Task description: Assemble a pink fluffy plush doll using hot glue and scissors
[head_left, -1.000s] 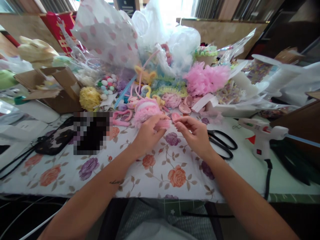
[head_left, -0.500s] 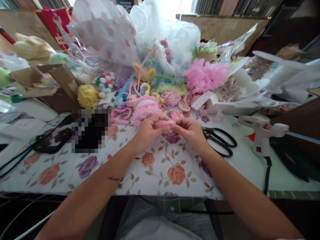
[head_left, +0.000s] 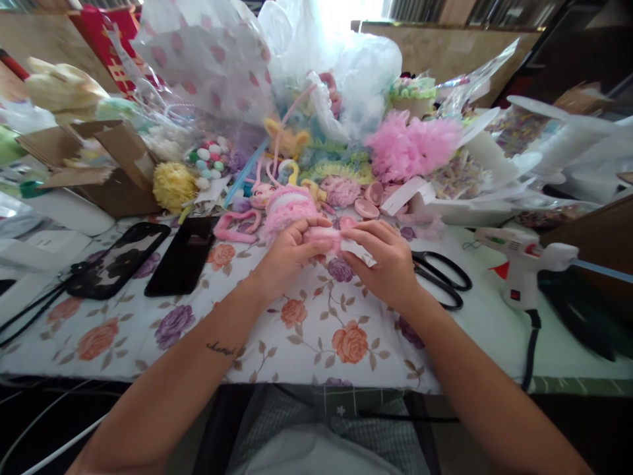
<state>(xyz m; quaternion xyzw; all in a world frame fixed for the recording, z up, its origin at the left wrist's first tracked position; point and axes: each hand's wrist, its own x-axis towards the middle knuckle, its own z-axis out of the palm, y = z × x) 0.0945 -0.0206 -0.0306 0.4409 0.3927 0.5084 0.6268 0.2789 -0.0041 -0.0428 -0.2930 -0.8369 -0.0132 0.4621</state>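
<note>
Pink fuzzy piece (head_left: 321, 240), one, between the person's two hands, just on the near side of a pink fluffy ball (head_left: 291, 210) with a white band. Left hand (head_left: 283, 262): grip closed round the piece, thumb along its near side. Right hand (head_left: 388, 267): fingertips at the piece's right end, thumb spread away below; whether this grip pinches anything, I cannot tell from where I stand.

Containers. Cardboard box (head_left: 129, 168), one, flaps open, far left; something pale and yellowish inside, too blurred to name. White bottle (head_left: 74, 210), one, on its side before the box, green cap on. Clear bag (head_left: 208, 63) printed with pink spots, one, tall at the back; contents unclear. Small pink cups (head_left: 366, 209), at least two, near the far side of the right hand.

Counts on the tabletop (head_left: 487, 343), part of it under one flowered cloth (head_left: 306, 356): black-handled scissors (head_left: 452, 302), one pair, beside the right wrist. White glue gun (head_left: 519, 280), one, farther right, with one pale stick (head_left: 603, 268) out of its rear. Black phone (head_left: 180, 260), one, left; patterned case (head_left: 121, 260), one, just beside it. Yellow pom-pom (head_left: 174, 187), one, by the box. Small coloured balls (head_left: 210, 158), several, in a heap.
</note>
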